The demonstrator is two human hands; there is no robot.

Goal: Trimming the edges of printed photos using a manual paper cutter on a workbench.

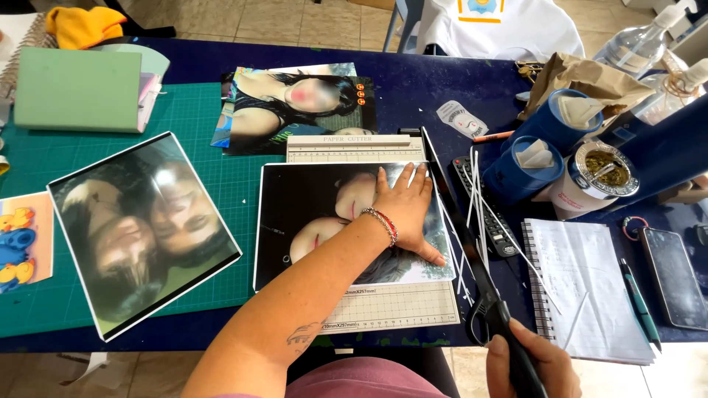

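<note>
My left hand [404,210] presses flat on a printed photo [310,214] that lies on a white paper cutter [354,147]. A bead bracelet sits on that wrist. My right hand [531,361] grips the black handle of the cutter's blade arm [457,228], which runs along the photo's right edge. Thin white paper strips [479,206] lie just right of the blade.
A second large photo print [140,228] rests on the green cutting mat [206,125]. More prints [295,103] lie behind the cutter. A remote [494,221], spiral notebook [582,287], pen [638,302], phone [675,276], blue cups [535,162] and a mate cup [601,173] crowd the right.
</note>
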